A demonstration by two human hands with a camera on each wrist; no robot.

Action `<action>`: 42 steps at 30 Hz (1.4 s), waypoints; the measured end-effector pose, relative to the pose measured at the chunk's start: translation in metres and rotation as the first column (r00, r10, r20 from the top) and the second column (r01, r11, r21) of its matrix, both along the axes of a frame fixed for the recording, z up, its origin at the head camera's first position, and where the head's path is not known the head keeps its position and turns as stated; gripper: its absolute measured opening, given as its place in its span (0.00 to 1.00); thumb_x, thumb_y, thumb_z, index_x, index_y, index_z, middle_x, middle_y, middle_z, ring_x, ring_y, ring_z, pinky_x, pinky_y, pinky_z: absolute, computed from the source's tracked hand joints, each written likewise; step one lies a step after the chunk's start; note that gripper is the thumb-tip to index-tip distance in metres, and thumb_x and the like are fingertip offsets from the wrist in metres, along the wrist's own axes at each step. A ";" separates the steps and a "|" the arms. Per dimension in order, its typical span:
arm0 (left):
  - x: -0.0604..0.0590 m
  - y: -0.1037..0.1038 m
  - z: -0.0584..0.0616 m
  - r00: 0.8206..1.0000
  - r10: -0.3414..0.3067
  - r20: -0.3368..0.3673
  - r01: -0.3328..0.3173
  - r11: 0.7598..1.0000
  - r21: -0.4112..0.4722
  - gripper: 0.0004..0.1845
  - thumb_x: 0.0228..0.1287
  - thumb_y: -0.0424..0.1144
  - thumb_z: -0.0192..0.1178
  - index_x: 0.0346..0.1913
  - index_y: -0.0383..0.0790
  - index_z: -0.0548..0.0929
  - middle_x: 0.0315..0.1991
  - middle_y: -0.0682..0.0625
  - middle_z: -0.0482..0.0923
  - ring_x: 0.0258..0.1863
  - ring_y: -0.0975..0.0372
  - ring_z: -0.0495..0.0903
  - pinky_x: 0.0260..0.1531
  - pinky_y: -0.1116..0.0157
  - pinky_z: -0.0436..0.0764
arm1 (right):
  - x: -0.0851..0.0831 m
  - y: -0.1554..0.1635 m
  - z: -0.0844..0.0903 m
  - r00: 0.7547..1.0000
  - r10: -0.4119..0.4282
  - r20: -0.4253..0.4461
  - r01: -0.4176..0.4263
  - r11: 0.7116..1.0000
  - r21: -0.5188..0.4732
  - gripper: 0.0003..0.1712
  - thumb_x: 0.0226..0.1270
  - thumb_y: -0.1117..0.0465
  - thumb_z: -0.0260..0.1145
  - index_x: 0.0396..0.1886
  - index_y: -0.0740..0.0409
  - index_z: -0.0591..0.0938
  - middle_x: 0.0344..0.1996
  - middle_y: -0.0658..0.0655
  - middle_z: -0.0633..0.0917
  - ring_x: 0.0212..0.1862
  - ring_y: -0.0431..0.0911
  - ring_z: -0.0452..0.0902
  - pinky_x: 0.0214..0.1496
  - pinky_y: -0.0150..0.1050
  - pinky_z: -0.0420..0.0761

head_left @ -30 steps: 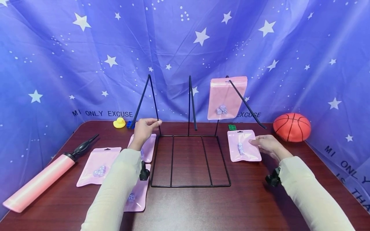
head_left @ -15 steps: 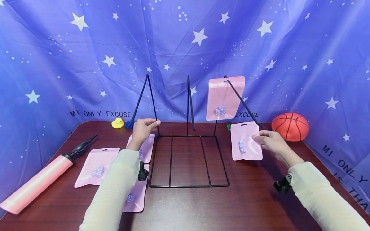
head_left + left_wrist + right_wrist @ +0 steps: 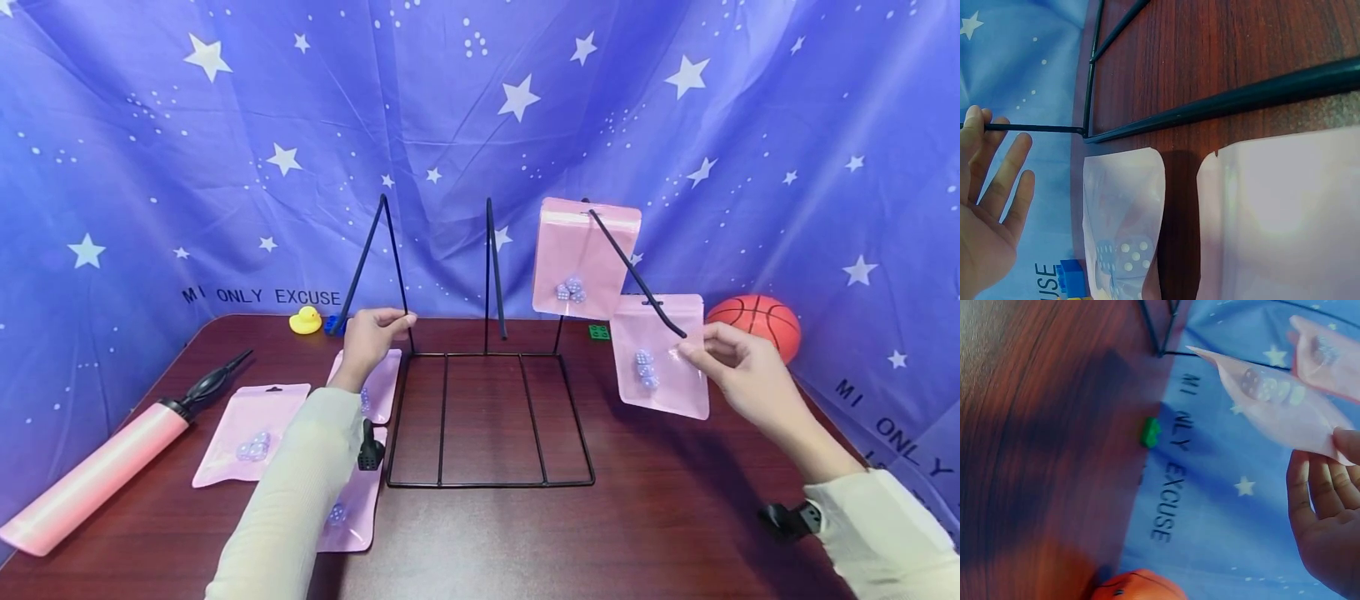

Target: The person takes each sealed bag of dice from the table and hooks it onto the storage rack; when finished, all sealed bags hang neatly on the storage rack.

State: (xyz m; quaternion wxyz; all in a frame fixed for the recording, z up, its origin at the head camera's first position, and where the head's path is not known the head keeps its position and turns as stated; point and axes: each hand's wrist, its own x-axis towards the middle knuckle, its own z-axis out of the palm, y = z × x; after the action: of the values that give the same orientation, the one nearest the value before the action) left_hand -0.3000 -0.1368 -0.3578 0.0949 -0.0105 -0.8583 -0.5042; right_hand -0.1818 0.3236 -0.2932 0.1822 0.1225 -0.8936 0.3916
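My right hand (image 3: 757, 375) pinches the right edge of a pink zip pouch (image 3: 660, 383) with dice in it, raised off the table. In the head view the end of the rack's right hook crosses the pouch's top by its hang hole; whether it passes through, I cannot tell. Another pink pouch (image 3: 581, 250) hangs farther back on that hook. At the left, my left hand (image 3: 370, 342) holds an upright wire of the black wire rack (image 3: 491, 484) between thumb and fingers, plain in the left wrist view. Below that hand lies a pouch (image 3: 1122, 219) with dice.
Two more pink pouches, a left one (image 3: 243, 417) and a front one (image 3: 360, 517), lie left of the rack. A pink hand pump (image 3: 97, 467), a yellow duck (image 3: 306, 321), a blue block (image 3: 1072, 278), a green block (image 3: 1150, 432) and an orange basketball (image 3: 757, 321) surround it.
My right hand has lifted its pouch from the table, up and rightward to the right hook's end. The hanging pouch has shifted slightly. My left hand stays on the rack.
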 end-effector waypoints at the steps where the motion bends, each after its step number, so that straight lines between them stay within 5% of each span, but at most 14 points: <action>1: 0.000 0.000 0.000 1.000 0.000 0.000 0.000 1.000 -0.001 0.17 0.70 0.45 0.66 0.53 0.36 0.88 0.45 0.39 0.88 0.45 0.49 0.88 0.50 0.51 0.83 | 0.004 -0.001 0.002 1.000 0.007 -0.014 -0.007 1.000 -0.011 0.05 0.71 0.65 0.69 0.41 0.63 0.84 0.30 0.38 0.88 0.35 0.26 0.81 0.36 0.22 0.73; 9: 0.000 0.000 -0.001 1.000 -0.002 -0.004 0.002 1.000 0.000 0.17 0.70 0.44 0.67 0.53 0.35 0.88 0.45 0.38 0.87 0.45 0.47 0.88 0.50 0.51 0.84 | 0.031 0.000 0.016 0.999 -0.031 -0.020 0.030 0.999 -0.027 0.03 0.69 0.65 0.70 0.39 0.55 0.85 0.29 0.36 0.88 0.35 0.25 0.82 0.36 0.20 0.72; 16: -0.001 -0.001 -0.001 1.000 -0.006 -0.002 0.006 1.000 -0.005 0.18 0.70 0.45 0.67 0.53 0.35 0.88 0.47 0.40 0.87 0.46 0.48 0.88 0.50 0.52 0.84 | 0.047 -0.001 0.022 0.999 -0.028 -0.019 0.026 0.996 -0.086 0.04 0.68 0.69 0.69 0.40 0.58 0.86 0.28 0.42 0.89 0.30 0.31 0.82 0.33 0.24 0.73; 28: -0.001 0.000 -0.001 1.000 0.004 -0.003 -0.004 1.000 -0.024 0.18 0.70 0.46 0.67 0.53 0.37 0.89 0.47 0.41 0.87 0.47 0.50 0.88 0.53 0.52 0.82 | 0.073 -0.009 0.025 0.988 0.089 -0.122 -0.107 0.983 -0.149 0.19 0.54 0.84 0.67 0.37 0.59 0.89 0.29 0.46 0.90 0.26 0.35 0.83 0.31 0.24 0.77; 31: -0.001 0.000 -0.001 1.000 0.004 -0.006 -0.004 1.000 -0.024 0.18 0.69 0.46 0.67 0.53 0.37 0.89 0.46 0.41 0.88 0.46 0.50 0.88 0.52 0.52 0.82 | 0.074 -0.012 0.027 0.963 0.196 -0.187 -0.240 0.936 -0.258 0.21 0.52 0.88 0.65 0.38 0.64 0.88 0.31 0.49 0.90 0.28 0.36 0.85 0.33 0.23 0.79; 35: 0.000 -0.001 0.000 1.000 0.002 -0.006 -0.003 1.000 -0.022 0.18 0.70 0.46 0.67 0.53 0.36 0.89 0.46 0.41 0.87 0.46 0.50 0.88 0.51 0.52 0.83 | 0.073 -0.016 0.030 0.904 0.346 -0.249 -0.419 0.828 -0.372 0.21 0.52 0.91 0.61 0.41 0.71 0.86 0.34 0.53 0.91 0.34 0.37 0.87 0.37 0.24 0.81; 39: -0.001 -0.001 -0.001 1.000 0.001 -0.003 -0.001 1.000 -0.023 0.18 0.70 0.46 0.67 0.53 0.36 0.89 0.47 0.41 0.87 0.46 0.50 0.88 0.51 0.52 0.83 | 0.077 -0.022 0.032 0.895 0.361 -0.262 -0.441 0.805 -0.397 0.22 0.52 0.92 0.60 0.41 0.72 0.86 0.35 0.54 0.91 0.35 0.38 0.87 0.38 0.25 0.81; 42: -0.001 -0.001 -0.001 1.000 0.003 -0.005 -0.003 1.000 -0.021 0.18 0.70 0.46 0.67 0.53 0.36 0.89 0.47 0.41 0.87 0.46 0.50 0.88 0.52 0.52 0.83 | 0.078 -0.030 0.031 0.870 0.391 -0.299 -0.489 0.757 -0.433 0.22 0.51 0.93 0.59 0.42 0.74 0.85 0.35 0.57 0.91 0.36 0.40 0.88 0.39 0.26 0.82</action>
State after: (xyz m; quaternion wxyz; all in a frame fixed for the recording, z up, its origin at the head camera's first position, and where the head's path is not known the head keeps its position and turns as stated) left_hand -0.3011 -0.1378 -0.3593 0.0974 -0.0115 -0.8634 -0.4950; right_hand -0.1036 0.2938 -0.2621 0.1942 0.3159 -0.6866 0.6254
